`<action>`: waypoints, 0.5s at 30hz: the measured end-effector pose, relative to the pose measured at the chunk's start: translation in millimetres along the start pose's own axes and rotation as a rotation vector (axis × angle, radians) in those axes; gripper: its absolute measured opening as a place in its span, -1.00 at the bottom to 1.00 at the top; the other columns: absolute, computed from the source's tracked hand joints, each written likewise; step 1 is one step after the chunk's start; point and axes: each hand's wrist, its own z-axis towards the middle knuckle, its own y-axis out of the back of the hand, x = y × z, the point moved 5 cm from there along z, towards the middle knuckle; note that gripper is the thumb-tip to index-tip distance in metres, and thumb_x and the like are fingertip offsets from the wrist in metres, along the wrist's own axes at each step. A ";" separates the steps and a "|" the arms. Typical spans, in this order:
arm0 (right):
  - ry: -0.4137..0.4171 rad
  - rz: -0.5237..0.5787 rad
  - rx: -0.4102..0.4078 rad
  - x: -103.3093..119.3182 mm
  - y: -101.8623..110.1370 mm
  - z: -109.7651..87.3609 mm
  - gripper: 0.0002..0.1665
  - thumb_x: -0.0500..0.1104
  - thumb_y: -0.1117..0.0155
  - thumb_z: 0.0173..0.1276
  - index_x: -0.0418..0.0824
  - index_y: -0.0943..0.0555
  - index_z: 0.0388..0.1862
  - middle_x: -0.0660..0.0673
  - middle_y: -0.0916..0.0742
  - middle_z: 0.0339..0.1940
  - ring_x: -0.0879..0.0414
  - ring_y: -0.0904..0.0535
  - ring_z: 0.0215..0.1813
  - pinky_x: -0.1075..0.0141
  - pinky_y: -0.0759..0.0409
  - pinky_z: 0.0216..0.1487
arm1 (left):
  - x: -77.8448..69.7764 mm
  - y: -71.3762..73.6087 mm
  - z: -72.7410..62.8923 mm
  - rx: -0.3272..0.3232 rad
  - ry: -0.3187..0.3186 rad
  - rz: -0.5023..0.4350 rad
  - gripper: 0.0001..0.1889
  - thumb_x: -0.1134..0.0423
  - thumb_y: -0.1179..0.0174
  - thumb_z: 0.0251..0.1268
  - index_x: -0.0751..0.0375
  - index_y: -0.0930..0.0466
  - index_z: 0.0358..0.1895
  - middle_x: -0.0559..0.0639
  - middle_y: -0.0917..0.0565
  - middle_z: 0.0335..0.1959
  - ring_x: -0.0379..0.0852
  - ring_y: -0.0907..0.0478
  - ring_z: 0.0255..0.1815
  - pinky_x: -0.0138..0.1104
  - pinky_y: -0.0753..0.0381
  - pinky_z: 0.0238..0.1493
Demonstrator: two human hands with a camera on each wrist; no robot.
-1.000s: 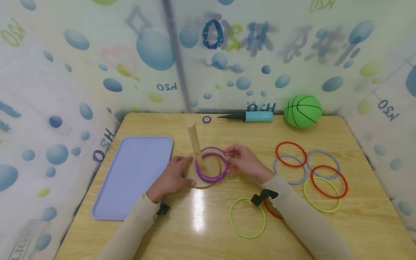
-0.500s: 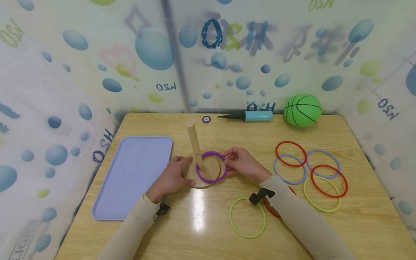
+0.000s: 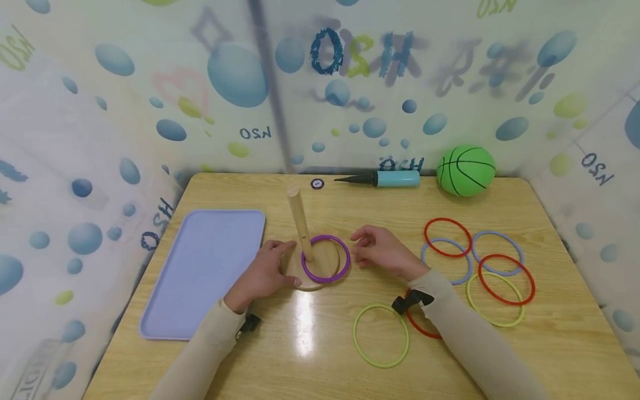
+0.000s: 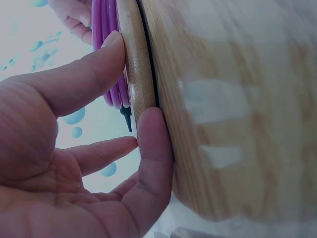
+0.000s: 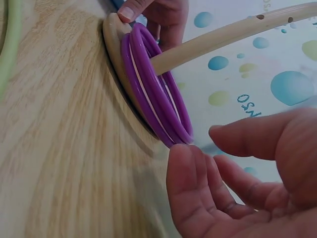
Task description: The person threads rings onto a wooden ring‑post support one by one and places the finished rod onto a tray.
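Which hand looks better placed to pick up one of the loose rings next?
Probably the right. The right hand holds nothing and is nearer the loose rings, which lie toward that side. The left hand touches the wooden base, farther from them.

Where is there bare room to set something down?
The blue tray holds nothing. Bare tabletop shows between the pump and the right hand, and between the left sleeve and the near yellow ring. Crowded: the right side, where red, blue and yellow rings overlap, and the wooden base, bearing purple rings and touched by the left hand.
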 end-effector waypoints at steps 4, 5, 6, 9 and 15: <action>0.042 -0.065 0.017 1.2 9.7 -8.5 -0.59 -0.28 -0.32 0.46 -0.38 -0.58 0.23 -0.22 -0.72 -0.13 0.03 -0.71 -0.17 0.21 -0.78 -0.07 | 0.5 -0.6 0.7 -0.004 -0.005 0.008 -0.01 0.13 -0.65 0.07 0.24 -0.34 0.60 0.41 -0.42 0.42 0.40 -0.37 0.41 0.20 -0.45 0.42; 0.047 -0.079 0.023 0.8 12.1 -10.2 -0.60 -0.26 -0.33 0.46 -0.37 -0.58 0.22 -0.22 -0.72 -0.12 0.04 -0.70 -0.16 0.23 -0.77 -0.05 | 0.5 -0.5 0.9 -0.005 -0.005 0.007 -0.01 0.13 -0.65 0.07 0.24 -0.34 0.60 0.41 -0.42 0.41 0.40 -0.37 0.41 0.20 -0.45 0.41; 0.056 -0.090 0.030 0.5 14.2 -12.1 -0.60 -0.25 -0.34 0.47 -0.37 -0.59 0.22 -0.22 -0.72 -0.11 0.04 -0.69 -0.14 0.25 -0.76 -0.05 | 0.4 -0.4 1.0 -0.005 -0.006 0.007 -0.01 0.13 -0.64 0.08 0.24 -0.34 0.60 0.41 -0.42 0.41 0.40 -0.37 0.40 0.20 -0.45 0.41; 0.094 -0.143 0.055 -1.2 19.3 -19.8 -0.62 -0.19 -0.36 0.49 -0.33 -0.62 0.19 -0.20 -0.73 -0.08 0.04 -0.67 -0.08 0.31 -0.72 -0.03 | 0.8 -0.2 1.5 -0.007 -0.004 0.006 -0.01 0.13 -0.64 0.08 0.24 -0.34 0.60 0.41 -0.42 0.41 0.39 -0.37 0.40 0.19 -0.45 0.41; 0.162 -0.258 0.106 -5.9 21.6 -41.9 -0.67 -0.12 -0.37 0.52 -0.25 -0.66 0.15 -0.11 -0.75 -0.11 0.03 -0.66 -0.05 0.34 -0.65 -0.05 | 0.4 -0.5 1.1 -0.008 -0.007 0.012 -0.01 0.13 -0.65 0.07 0.26 -0.35 0.59 0.42 -0.43 0.39 0.40 -0.38 0.39 0.20 -0.45 0.40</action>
